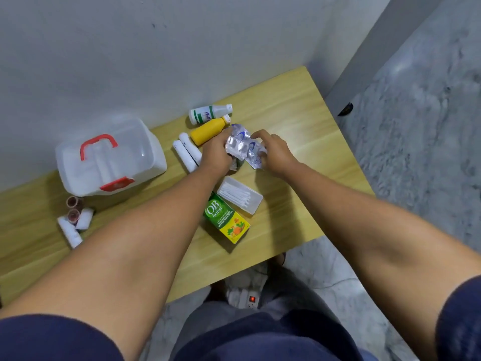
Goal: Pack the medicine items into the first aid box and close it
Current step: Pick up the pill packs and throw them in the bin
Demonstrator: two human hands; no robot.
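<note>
Both hands meet over the far middle of the bench (299,105). Left hand (216,152) and right hand (276,152) share a bunch of silver blister strips (243,144); left fingers (226,138) curl round the strips' left edge, right fingers (260,142) pinch the right edge from above. Strips are crumpled together, how many I cannot tell. A dark item shows just under the left hand, below the strips; too hidden to identify. Just left of the left fingers: yellow bottle (208,131) lying on its side, cap pointing away, touching or nearly touching the fingers. Beyond it, white bottle (208,113) with green label, also lying down, beside the yellow one. Left of the left wrist: two white tubes (186,155) lying side by side, partly covered by the hand. Nearer the person than the fingers, between the forearms: clear tray of cotton swabs (240,195), and against its near-left edge a green-and-yellow box (226,217) lying flat. Well left of the hands: first aid box (109,155), translucent white, red handle and red latch, lid down. Near its front-left corner, far from both hands: white gauze rolls (75,225) and two brownish tape rolls (74,208), clustered and touching. Nothing visibly packed inside the box; contents unclear through the lid.
</note>
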